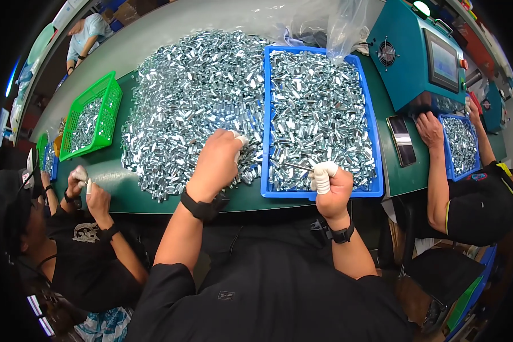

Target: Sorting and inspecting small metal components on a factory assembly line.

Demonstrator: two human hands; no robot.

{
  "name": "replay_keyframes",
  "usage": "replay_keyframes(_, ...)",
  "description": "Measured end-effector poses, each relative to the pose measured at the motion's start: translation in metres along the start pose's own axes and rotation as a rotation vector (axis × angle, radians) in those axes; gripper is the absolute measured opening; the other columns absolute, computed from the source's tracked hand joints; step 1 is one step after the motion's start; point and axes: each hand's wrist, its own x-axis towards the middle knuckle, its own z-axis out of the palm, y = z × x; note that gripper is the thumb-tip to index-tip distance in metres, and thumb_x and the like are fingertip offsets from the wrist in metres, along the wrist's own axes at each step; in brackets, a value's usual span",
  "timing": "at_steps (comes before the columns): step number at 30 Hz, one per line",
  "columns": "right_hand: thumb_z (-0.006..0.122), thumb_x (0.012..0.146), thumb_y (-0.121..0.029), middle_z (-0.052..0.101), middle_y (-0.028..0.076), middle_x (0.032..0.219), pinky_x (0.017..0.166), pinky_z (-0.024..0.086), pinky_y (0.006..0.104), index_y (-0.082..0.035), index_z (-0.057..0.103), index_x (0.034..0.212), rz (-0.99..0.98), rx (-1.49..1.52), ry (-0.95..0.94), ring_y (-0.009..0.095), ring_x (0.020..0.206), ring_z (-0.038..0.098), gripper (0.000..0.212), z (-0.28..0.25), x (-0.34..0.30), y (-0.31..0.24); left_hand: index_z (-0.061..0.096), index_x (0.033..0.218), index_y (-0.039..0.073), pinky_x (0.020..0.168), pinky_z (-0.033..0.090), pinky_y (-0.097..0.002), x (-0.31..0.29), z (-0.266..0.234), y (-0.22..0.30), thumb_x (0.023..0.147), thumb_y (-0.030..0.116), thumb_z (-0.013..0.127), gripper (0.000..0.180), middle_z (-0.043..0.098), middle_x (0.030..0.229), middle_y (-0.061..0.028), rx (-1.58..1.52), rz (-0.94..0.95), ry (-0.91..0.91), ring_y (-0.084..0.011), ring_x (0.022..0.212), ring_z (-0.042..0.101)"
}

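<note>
My left hand (218, 158), its fingers curled and one wearing a white finger cover, is over the right side of a large heap of small shiny metal pieces (194, 97). Its fingertips are mostly hidden, so whatever they pinch cannot be made out. White covers wrap several fingers of my right hand (332, 183), which is closed around a thin metal rod (296, 166) pointing left. That hand is above the near part of a blue tray (379, 171) filled with similar metal pieces (316, 114). The tray stands directly right of the heap.
A phone (402, 141) lies right of the tray, below a teal machine with a screen (419, 62). At the right, a co-worker's hands hold a smaller blue tray (449, 162). Leftward are a green basket (111, 114) and another co-worker's hands (94, 194). Clear plastic (345, 28) hangs behind.
</note>
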Motion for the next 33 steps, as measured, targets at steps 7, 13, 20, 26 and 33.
replay_keyframes(7, 0.065, 0.101, -0.011, 0.065, 0.003, 0.069, 0.052, 0.042, 0.0227, 0.002, 0.068, 0.087, -0.027, 0.005, 0.036, 0.006, 0.055, 0.055, 0.02, 0.006, -0.001, 0.001, 0.07, 0.114, 0.003, 0.083, 0.054, -0.0373, 0.006, 0.005, 0.002, 0.086, -0.006, 0.068, 0.029, 0.07, 0.108, -0.0134, -0.024, -0.026, 0.181, -0.0313, 0.097, 0.066)
replay_keyframes(13, 0.063, 0.102, -0.013, 0.064, 0.002, 0.068, 0.052, 0.042, 0.0227, 0.002, 0.067, 0.084, -0.022, -0.018, 0.033, 0.006, 0.055, 0.056, 0.023, 0.006, 0.002, -0.003, 0.069, 0.111, 0.002, 0.073, 0.055, -0.0289, -0.001, 0.002, 0.041, 0.094, -0.003, 0.066, 0.017, 0.073, 0.102, -0.0094, -1.25, -0.427, 0.037, -0.0173, 0.089, 0.072)
replay_keyframes(20, 0.064, 0.101, -0.012, 0.064, 0.001, 0.068, 0.052, 0.042, 0.0228, 0.003, 0.068, 0.085, -0.012, -0.045, 0.011, 0.006, 0.055, 0.054, 0.022, 0.007, 0.003, -0.001, 0.068, 0.107, 0.002, 0.069, 0.055, -0.0268, -0.005, 0.014, 0.064, 0.094, -0.003, 0.068, 0.014, 0.074, 0.097, -0.0089, -1.415, -0.467, 0.052, -0.0174, 0.083, 0.073)
replay_keyframes(26, 0.065, 0.101, -0.012, 0.064, 0.002, 0.067, 0.051, 0.042, 0.0229, 0.002, 0.068, 0.086, -0.031, -0.077, -0.003, 0.006, 0.055, 0.054, 0.021, 0.006, 0.002, 0.003, 0.067, 0.106, 0.001, 0.07, 0.055, -0.0256, -0.002, 0.025, 0.07, 0.094, -0.001, 0.07, 0.013, 0.075, 0.096, -0.009, -1.512, -0.411, 0.166, -0.0168, 0.084, 0.074)
replay_keyframes(33, 0.073, 0.094, -0.01, 0.065, 0.009, 0.067, 0.053, 0.044, 0.0297, 0.001, 0.071, 0.082, -0.061, -0.16, -0.027, 0.018, 0.056, 0.059, 0.016, 0.004, 0.003, -0.003, 0.069, 0.092, 0.001, 0.066, 0.052, -0.0251, -0.006, 0.032, 0.074, 0.093, 0.004, 0.073, 0.005, 0.073, 0.089, -0.0061, -1.159, -0.377, -0.102, -0.0118, 0.076, 0.069)
